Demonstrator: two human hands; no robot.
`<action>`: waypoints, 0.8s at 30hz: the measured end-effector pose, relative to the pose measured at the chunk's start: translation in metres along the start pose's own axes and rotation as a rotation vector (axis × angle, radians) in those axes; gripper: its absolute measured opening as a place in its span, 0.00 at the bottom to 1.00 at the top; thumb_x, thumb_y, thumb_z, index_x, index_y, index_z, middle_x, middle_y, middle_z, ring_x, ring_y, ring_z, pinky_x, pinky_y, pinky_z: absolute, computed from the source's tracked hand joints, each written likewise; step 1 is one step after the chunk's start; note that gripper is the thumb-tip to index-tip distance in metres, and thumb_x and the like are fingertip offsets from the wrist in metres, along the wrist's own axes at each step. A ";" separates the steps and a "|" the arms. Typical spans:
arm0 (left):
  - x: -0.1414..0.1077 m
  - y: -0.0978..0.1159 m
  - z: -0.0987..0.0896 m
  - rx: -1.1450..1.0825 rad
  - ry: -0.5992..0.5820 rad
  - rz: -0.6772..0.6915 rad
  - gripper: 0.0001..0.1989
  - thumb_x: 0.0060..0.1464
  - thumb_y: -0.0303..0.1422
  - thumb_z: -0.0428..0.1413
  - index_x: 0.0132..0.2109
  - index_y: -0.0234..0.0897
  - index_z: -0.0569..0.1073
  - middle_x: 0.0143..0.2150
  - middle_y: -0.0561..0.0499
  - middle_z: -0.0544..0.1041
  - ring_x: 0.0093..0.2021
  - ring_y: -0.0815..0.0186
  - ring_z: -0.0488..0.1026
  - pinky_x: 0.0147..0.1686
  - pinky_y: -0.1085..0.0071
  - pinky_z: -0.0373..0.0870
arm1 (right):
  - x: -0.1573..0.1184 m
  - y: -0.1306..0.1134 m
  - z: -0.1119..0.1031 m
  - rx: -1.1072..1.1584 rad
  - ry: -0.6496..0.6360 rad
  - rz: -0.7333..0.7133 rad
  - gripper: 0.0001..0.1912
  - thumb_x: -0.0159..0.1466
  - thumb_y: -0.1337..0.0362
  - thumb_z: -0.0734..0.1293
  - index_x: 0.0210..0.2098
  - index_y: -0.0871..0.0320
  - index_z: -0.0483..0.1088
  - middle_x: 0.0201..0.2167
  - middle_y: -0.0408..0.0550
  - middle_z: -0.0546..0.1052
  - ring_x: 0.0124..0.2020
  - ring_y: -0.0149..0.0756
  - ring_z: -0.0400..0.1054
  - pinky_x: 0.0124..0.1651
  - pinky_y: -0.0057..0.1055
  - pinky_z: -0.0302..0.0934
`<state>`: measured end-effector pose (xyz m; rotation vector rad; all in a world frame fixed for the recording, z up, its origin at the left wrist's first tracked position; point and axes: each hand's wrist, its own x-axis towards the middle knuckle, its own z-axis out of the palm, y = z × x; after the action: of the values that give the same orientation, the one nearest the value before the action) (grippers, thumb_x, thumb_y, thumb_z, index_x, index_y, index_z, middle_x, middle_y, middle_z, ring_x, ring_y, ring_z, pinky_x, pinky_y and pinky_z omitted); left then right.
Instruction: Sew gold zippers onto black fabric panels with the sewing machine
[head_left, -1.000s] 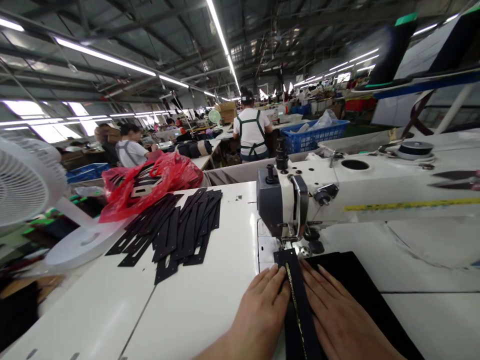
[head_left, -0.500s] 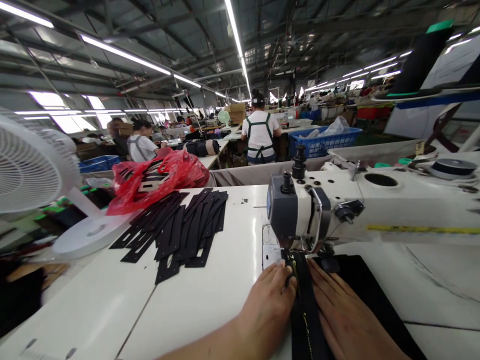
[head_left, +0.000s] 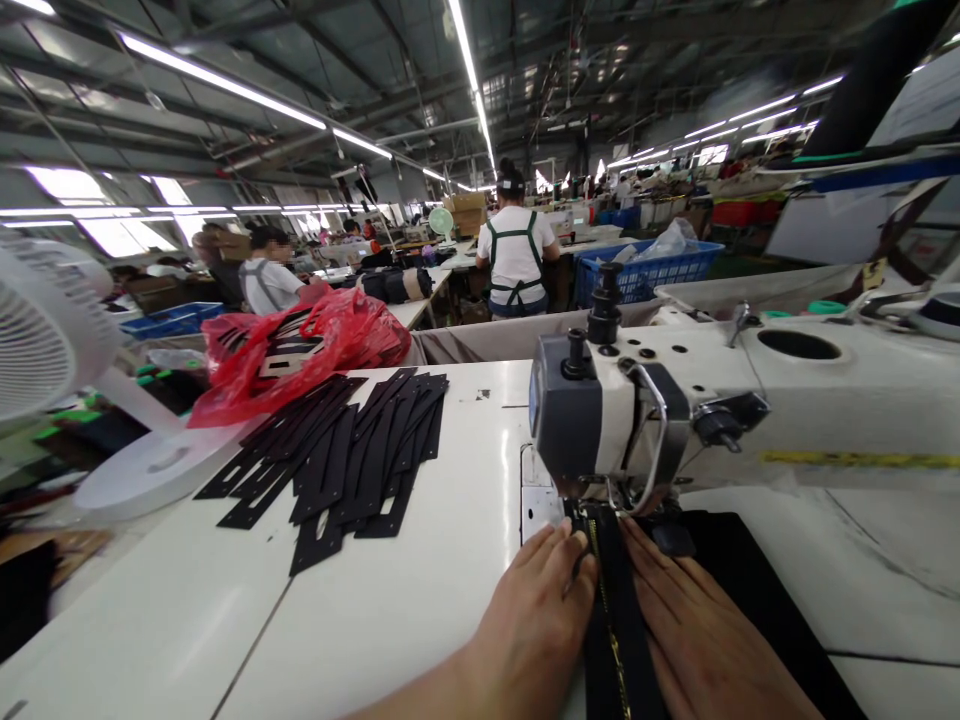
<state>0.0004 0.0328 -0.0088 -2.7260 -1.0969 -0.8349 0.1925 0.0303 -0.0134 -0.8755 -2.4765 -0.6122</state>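
A white and grey sewing machine stands over black fabric with a gold zipper running lengthwise along a black strip. My left hand is at the strip's left edge just in front of the presser foot, thumb and fingers pinched on the fabric. On the strip's right side my right hand lies flat on the black fabric, fingers stretched towards the needle area. The needle tip itself is hidden behind the machine head and fingers.
Black cut pieces with slots lie piled on the white table, beside a red plastic bag. A white fan stands left. Beyond are a blue basket and a seated person in green straps.
The view has shifted slightly, so the machine looks a little larger and the pile sits further left. Both hands keep nearly the same places on the fabric beside the zipper.
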 end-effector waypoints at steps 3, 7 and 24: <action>-0.001 0.000 0.000 0.004 -0.005 0.001 0.14 0.62 0.24 0.43 0.49 0.24 0.70 0.49 0.36 0.72 0.52 0.53 0.70 0.53 0.57 0.68 | 0.002 0.001 -0.003 0.011 0.001 -0.003 0.31 0.57 0.72 0.55 0.60 0.73 0.52 0.50 0.62 0.70 0.52 0.42 0.65 0.53 0.41 0.60; -0.001 0.001 0.001 0.003 -0.020 -0.013 0.14 0.62 0.25 0.43 0.49 0.24 0.70 0.50 0.37 0.72 0.52 0.53 0.69 0.54 0.57 0.68 | 0.005 0.001 -0.005 0.049 -0.008 0.024 0.32 0.57 0.72 0.55 0.61 0.72 0.51 0.51 0.61 0.70 0.52 0.41 0.65 0.54 0.41 0.59; -0.001 0.003 0.001 0.063 -0.040 -0.020 0.15 0.63 0.26 0.42 0.49 0.24 0.70 0.51 0.36 0.71 0.53 0.53 0.69 0.53 0.58 0.68 | 0.004 0.001 -0.005 0.139 -0.046 0.026 0.30 0.58 0.72 0.55 0.61 0.72 0.52 0.53 0.62 0.68 0.54 0.43 0.62 0.55 0.43 0.59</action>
<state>0.0021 0.0298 -0.0097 -2.6957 -1.1399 -0.7381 0.1920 0.0302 -0.0072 -0.8752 -2.5100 -0.4094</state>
